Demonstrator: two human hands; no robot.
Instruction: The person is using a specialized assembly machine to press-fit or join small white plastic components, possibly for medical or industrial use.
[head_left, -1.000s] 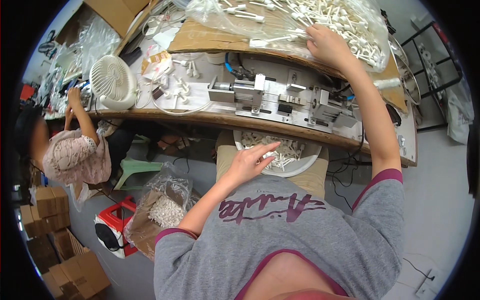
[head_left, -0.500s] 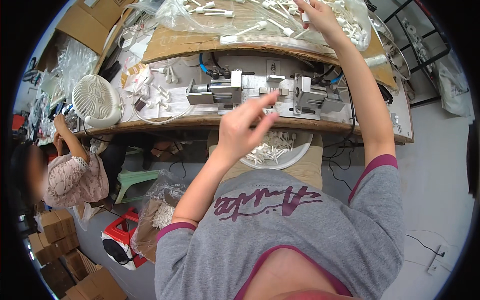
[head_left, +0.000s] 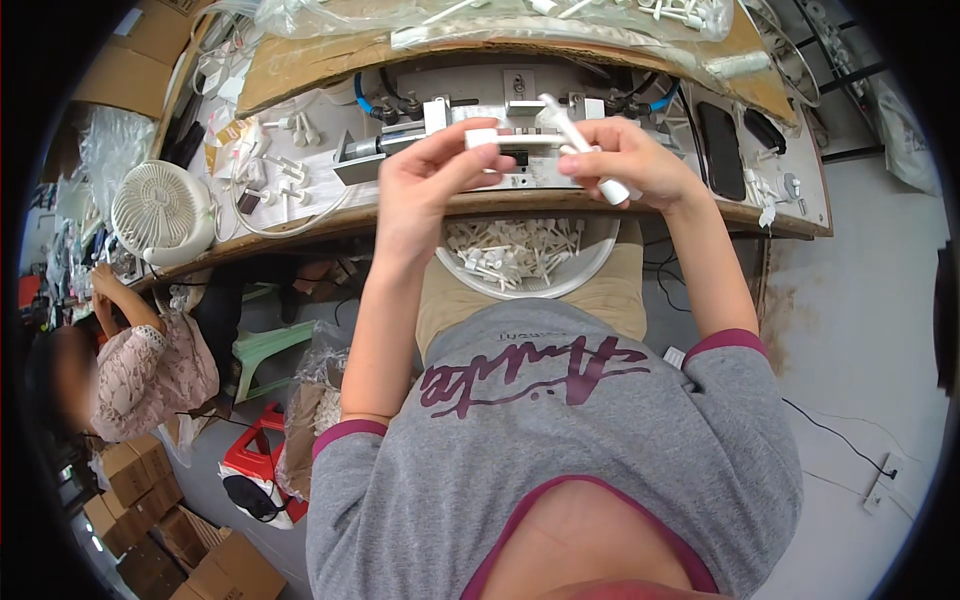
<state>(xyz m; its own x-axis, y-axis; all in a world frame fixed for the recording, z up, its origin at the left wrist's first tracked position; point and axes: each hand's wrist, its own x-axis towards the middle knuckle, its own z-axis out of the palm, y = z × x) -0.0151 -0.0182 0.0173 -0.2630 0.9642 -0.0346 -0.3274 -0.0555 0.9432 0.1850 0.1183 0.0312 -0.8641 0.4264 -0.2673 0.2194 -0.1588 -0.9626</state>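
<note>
Over the bench edge, my left hand [head_left: 415, 195] pinches the square head of a white plastic stick-shaped part [head_left: 522, 139]. Its thin stem points right, toward my right hand [head_left: 645, 165]. The fingers of my right hand are closed on a second white plastic part [head_left: 568, 122], which slants with its thin stem up and its thicker end down by the palm. Behind both hands sits a metal clamping fixture [head_left: 365, 150], partly covered by them. Below, on my lap, a white bowl [head_left: 603, 268] holds many similar white parts [head_left: 510, 250].
A white fan [head_left: 163, 210] stands on the bench at left, near loose white parts [head_left: 285, 180]. At right lies a dark phone [head_left: 720, 150]. Cardboard [head_left: 320, 75] with plastic bags covers the back. A co-worker [head_left: 150, 375] sits at left, beside a green stool [head_left: 265, 350].
My right hand has come back from the pile on the cardboard to the bench front, holding a white part. My left hand has moved left and now pinches another. The view has shifted.
</note>
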